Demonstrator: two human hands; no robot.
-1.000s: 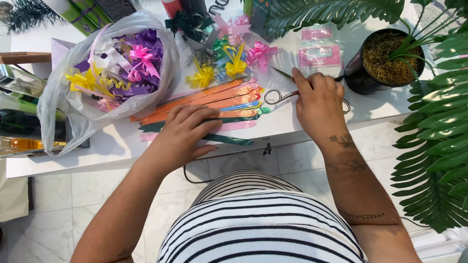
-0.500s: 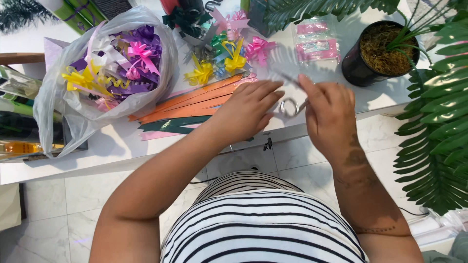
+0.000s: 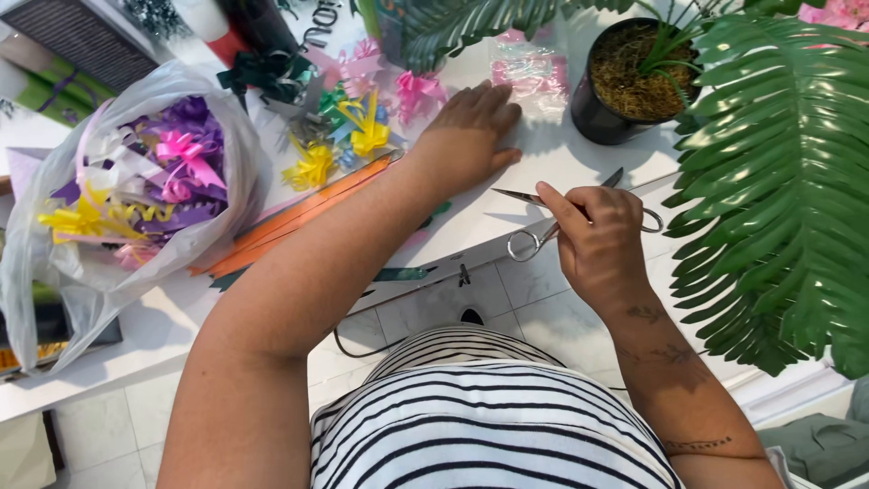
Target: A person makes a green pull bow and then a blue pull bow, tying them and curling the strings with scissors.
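My right hand (image 3: 599, 237) grips a pair of metal scissors (image 3: 543, 226) above the front edge of the white table (image 3: 552, 158), blades open and pointing left. My left hand (image 3: 466, 136) lies flat on the table with fingers spread, reaching toward the pink ribbon bows (image 3: 418, 91) and a clear packet of pink ribbon (image 3: 529, 68). Under my left forearm lie long orange and green ribbon strips (image 3: 299, 213). Yellow bows (image 3: 312, 167) sit just left of that hand.
A clear plastic bag (image 3: 136, 195) full of purple, pink and yellow bows stands at the left. A black pot with a plant (image 3: 625, 81) is at the back right. Large green fronds (image 3: 778, 190) overhang the right side. Tiled floor lies below.
My left hand has moved from the ribbon strips to the right and farther back, now flat near the pink bows. My right hand has lifted the scissors and drawn them toward me.
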